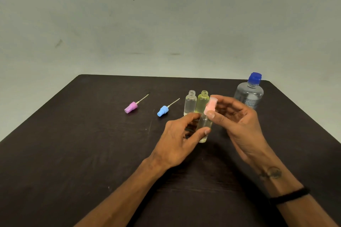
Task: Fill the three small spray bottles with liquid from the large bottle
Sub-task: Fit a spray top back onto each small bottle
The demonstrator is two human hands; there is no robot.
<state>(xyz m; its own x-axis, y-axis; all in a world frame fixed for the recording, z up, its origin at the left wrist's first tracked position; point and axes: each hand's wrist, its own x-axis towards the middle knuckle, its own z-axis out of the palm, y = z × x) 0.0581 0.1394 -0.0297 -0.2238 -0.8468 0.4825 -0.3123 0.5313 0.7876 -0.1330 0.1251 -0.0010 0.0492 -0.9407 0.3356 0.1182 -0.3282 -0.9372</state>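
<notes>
A dark wooden table (73,153) spreads out under my arms, set against a pale grey-green wall (147,14). At its far right stands the large bottle (249,96), clear, upright, its blue cap (255,77) on. My left hand (177,143) curls round the lower body of a small clear spray bottle (203,127), thumb at the front and fingers behind, holding it upright just above or on the tabletop; I cannot tell which. My right hand (238,116) pinches that bottle's pink spray cap (210,106), thumb on its near side and fingers wrapped behind. A black band (289,196) circles my right wrist.

Just behind the bottle in my grasp, two more small bottles stand side by side with open necks: a clear bottle (190,103) on the left and a yellowish bottle (202,102) touching or nearly touching it on the right. Further left, lying flat and apart, are a blue spray head (163,111) and, beyond it, a purple spray head (131,107), each with its thin dip tube pointing away to the upper right.
</notes>
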